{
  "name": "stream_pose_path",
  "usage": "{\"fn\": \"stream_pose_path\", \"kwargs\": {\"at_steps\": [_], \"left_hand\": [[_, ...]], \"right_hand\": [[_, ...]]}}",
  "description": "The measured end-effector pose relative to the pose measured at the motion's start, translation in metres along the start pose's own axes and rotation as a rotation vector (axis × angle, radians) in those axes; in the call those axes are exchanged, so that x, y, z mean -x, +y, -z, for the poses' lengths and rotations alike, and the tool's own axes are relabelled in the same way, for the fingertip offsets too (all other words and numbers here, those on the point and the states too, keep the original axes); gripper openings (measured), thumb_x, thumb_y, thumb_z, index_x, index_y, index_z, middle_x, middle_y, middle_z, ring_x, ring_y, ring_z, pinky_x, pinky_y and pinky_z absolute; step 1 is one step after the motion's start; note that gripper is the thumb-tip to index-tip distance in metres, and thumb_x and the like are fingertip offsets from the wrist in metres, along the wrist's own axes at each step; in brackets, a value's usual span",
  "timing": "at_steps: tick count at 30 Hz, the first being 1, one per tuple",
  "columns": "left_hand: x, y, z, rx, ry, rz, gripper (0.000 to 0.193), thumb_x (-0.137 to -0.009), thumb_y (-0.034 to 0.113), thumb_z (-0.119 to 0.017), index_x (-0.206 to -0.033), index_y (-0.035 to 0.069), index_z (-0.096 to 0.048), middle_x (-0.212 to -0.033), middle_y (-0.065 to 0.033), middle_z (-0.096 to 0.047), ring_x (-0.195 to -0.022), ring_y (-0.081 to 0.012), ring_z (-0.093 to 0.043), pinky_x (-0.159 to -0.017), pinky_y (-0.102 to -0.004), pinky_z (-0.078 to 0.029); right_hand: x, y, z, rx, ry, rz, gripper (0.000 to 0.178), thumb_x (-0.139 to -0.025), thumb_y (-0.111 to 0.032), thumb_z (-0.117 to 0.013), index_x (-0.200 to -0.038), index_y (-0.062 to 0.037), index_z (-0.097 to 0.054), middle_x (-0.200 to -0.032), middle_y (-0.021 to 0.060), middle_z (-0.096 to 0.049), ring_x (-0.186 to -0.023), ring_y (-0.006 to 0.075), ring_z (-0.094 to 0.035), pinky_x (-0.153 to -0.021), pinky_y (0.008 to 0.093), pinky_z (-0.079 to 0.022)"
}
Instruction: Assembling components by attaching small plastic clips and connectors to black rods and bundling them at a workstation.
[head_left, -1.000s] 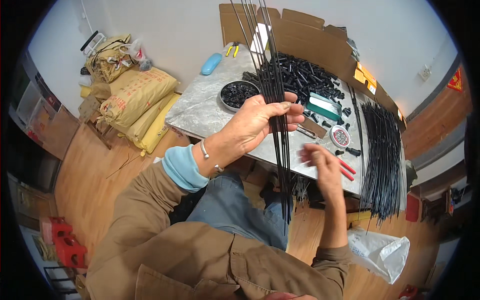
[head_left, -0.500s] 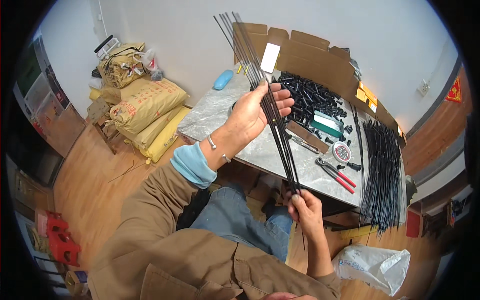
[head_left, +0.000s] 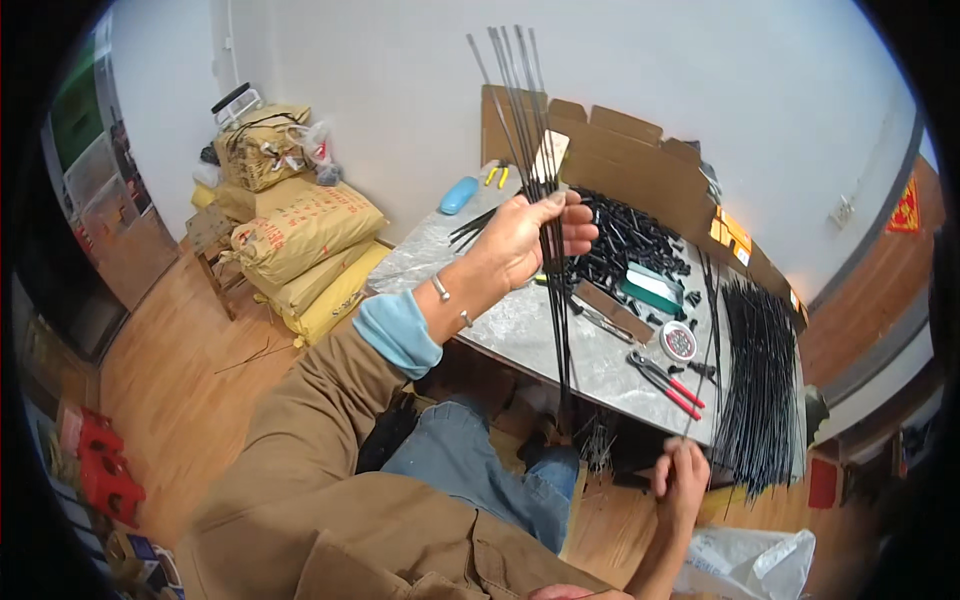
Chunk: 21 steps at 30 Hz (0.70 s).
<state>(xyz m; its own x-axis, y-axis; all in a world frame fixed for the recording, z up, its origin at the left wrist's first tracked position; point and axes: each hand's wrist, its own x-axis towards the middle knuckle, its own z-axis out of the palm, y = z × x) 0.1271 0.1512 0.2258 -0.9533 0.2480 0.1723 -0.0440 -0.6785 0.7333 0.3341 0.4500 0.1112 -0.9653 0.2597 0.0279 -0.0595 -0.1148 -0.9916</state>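
Observation:
In my left hand (head_left: 522, 238) is a loose bundle of long thin black rods (head_left: 556, 315), clamped under the thumb. Their upper ends fan out above the hand, and the lower ends hang past the table's front edge. My right hand (head_left: 682, 478) is closed in a pinch just off the near edge of the table (head_left: 500, 325). A thin dark rod (head_left: 690, 428) appears to run up from its fingertips toward the table. Close by lie red-handled pliers (head_left: 668, 385) and a thick spread of black rods (head_left: 757, 390).
Many small black plastic parts (head_left: 615, 235) are heaped against a cardboard barrier (head_left: 625, 150). A green tray (head_left: 652, 290), a round white dish (head_left: 678, 341) and a blue case (head_left: 459, 195) are on the table. Stacked sacks (head_left: 310, 230) stand left; a white bag (head_left: 750, 565) lies on the floor.
My right hand has let go of the bundle's lower end and moved right, to the table's edge. The bundle in my left hand now hangs more upright.

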Motion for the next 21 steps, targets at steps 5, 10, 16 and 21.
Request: {"fn": "stream_pose_path", "kwargs": {"at_steps": [5,10,16,21], "left_hand": [[0.029,-0.026,-0.011,-0.108,-0.068,0.126,0.026,-0.098,0.019,-0.047,-0.108,-0.003,-0.055,-0.098,-0.0159,-0.064,-0.088,-0.0275,-0.067,-0.074,-0.0381,-0.057],[0.041,-0.043,-0.009,-0.122,-0.090,0.167,0.027,-0.097,0.022,-0.049,-0.106,-0.003,-0.057,-0.098,-0.0156,-0.065,-0.087,-0.0266,-0.066,-0.075,-0.0380,-0.057],[0.043,-0.044,-0.009,-0.146,-0.093,0.171,0.030,-0.095,0.026,-0.054,-0.105,-0.002,-0.059,-0.095,-0.0142,-0.066,-0.083,-0.0226,-0.067,-0.071,-0.0353,-0.057],[0.049,-0.042,-0.004,-0.287,-0.144,0.291,0.032,-0.092,0.024,-0.060,-0.109,-0.003,-0.058,-0.092,-0.0133,-0.066,-0.079,-0.0215,-0.067,-0.070,-0.0346,-0.057]], "right_hand": [[-0.042,-0.029,-0.091,0.043,-0.154,0.025,0.023,-0.096,-0.020,-0.047,-0.093,-0.0005,-0.059,-0.052,0.0019,-0.049,-0.038,0.0071,-0.039,-0.036,0.0204,-0.026],[-0.053,-0.034,-0.147,-0.111,-0.304,0.054,0.024,-0.099,-0.023,-0.044,-0.096,-0.0021,-0.057,-0.054,0.0028,-0.052,-0.038,0.0061,-0.040,-0.036,0.0188,-0.028],[-0.047,-0.031,-0.164,0.069,-0.397,0.004,0.026,-0.099,-0.025,-0.043,-0.095,-0.0027,-0.057,-0.058,0.0042,-0.057,-0.042,0.0074,-0.048,-0.038,0.0185,-0.035],[-0.046,-0.030,-0.158,0.105,-0.513,-0.148,0.023,-0.095,-0.020,-0.049,-0.090,-0.0001,-0.060,-0.063,0.0056,-0.062,-0.051,0.0092,-0.057,-0.044,0.0212,-0.042]]}}
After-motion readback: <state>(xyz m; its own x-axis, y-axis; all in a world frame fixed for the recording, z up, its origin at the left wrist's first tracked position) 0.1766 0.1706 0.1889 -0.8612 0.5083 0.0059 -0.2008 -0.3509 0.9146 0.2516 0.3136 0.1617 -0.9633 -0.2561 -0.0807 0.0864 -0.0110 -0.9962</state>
